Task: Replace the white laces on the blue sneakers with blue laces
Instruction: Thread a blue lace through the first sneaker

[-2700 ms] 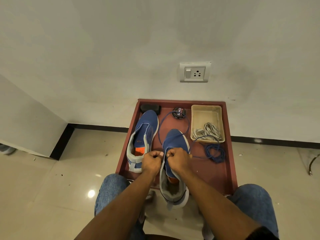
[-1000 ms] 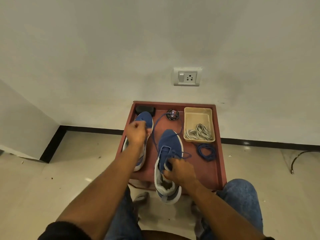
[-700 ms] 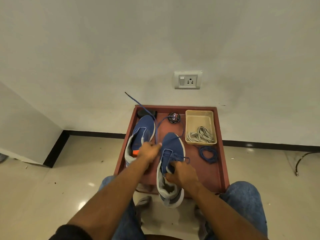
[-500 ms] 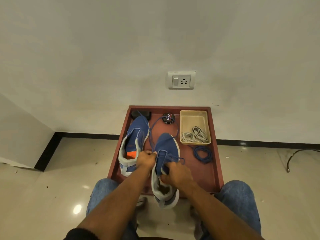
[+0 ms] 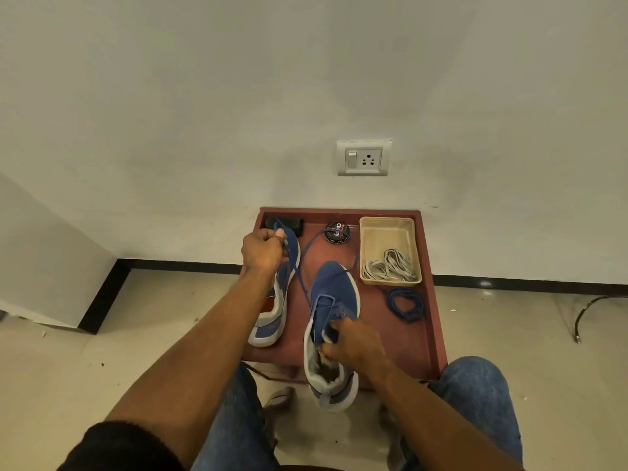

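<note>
Right hand: your right hand point(image 5: 353, 343) is clamped on the tongue and collar of the near sneaker point(image 5: 331, 329), fingers curled round the edge; this looks meant to pin the shoe so it does not slide toward the pull.
Near sneaker: its heel hangs over the front edge of the red tray point(image 5: 436, 321), toe pointing to the wall, which puts the eyelets right under your hands.
Blue lace: the blue lace point(image 5: 299, 278) runs taut from the eyelets up to your left hand; its other end loops loosely past the toe.
Left hand: your left hand point(image 5: 263, 253) is fisted round the lace, raised over the far sneaker point(image 5: 278, 300), judged to be drawing slack through an eyelet.
Far sneaker: it lies beside the near one, showing no lace from here.
Spare lace: a coiled blue lace point(image 5: 406, 304) lies on the tray, near at hand for the second shoe.
Basket: the white laces point(image 5: 389, 270) lie in the beige basket point(image 5: 387, 224), out of the way.
Far edge: a round polish tin point(image 5: 336, 231) stands by the wall.
</note>
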